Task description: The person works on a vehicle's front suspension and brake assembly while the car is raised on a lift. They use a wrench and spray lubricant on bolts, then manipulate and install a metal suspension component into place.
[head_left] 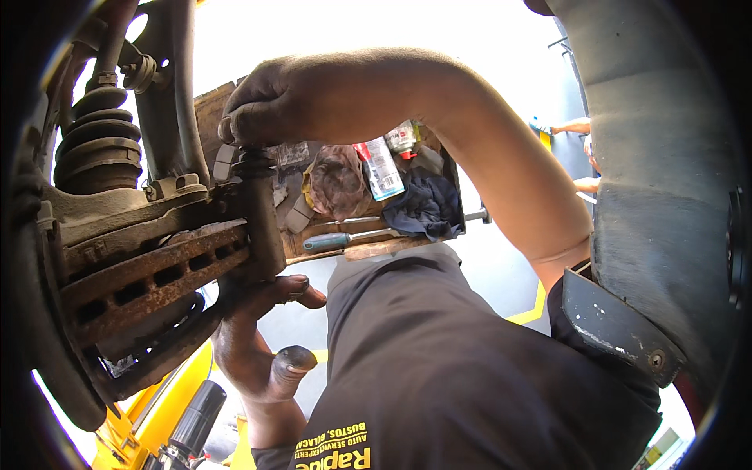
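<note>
My right hand (262, 106) reaches over from the right, its fingers curled at the top of a dark ribbed rubber boot (254, 163). What lies inside those fingers is hidden. Below the boot runs an upright metal cylinder (262, 223) on a wheel's brake assembly. My left hand (258, 333) comes up from beneath, thumb spread away and one finger stretched close to the cylinder's lower end; its other fingers are partly hidden. Beside both hands is a rusty vented brake disc (157, 274).
A tray (294, 254) holds a screwdriver (329, 241), a dark cloth (427, 207), a crumpled brown bundle (337, 184) and a spray can (381, 168). A ribbed axle boot (98, 145) is at upper left. A large dark curved surface (658, 141) borders the right. Another person's arm (576, 127) shows beyond.
</note>
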Action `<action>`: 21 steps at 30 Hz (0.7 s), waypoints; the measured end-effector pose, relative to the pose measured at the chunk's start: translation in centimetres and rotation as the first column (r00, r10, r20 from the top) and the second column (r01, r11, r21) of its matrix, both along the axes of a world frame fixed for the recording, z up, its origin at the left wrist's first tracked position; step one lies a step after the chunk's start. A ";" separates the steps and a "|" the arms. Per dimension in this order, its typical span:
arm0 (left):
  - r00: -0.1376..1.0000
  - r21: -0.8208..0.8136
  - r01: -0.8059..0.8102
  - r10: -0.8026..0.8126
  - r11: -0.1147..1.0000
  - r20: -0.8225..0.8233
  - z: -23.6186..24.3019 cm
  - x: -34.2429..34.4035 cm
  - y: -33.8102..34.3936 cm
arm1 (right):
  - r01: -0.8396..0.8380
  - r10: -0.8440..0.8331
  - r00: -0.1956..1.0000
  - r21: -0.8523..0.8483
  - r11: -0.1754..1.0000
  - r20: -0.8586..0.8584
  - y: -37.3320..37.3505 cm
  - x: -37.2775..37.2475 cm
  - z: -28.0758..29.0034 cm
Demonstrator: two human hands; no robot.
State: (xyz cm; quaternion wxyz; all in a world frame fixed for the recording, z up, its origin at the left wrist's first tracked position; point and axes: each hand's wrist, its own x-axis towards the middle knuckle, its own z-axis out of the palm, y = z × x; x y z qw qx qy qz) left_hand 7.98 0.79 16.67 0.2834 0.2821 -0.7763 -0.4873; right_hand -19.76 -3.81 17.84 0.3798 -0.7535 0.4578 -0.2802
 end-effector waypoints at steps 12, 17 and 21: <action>0.886 0.096 0.440 -0.449 0.893 0.111 -2.9 1.1 0.1 | 0.068 -0.072 0.997 -0.203 0.977 -0.014 1.5 0.9 -0.2; 0.842 0.168 0.492 -0.516 0.854 0.158 -4.3 -0.5 -0.6 | 0.189 -0.182 0.982 0.294 0.937 -0.051 0.8 0.7 0.9; 0.840 0.171 0.487 -0.513 0.857 0.177 -5.0 -0.9 -1.1 | 0.188 -0.183 0.968 0.010 0.982 -0.173 0.0 1.2 0.4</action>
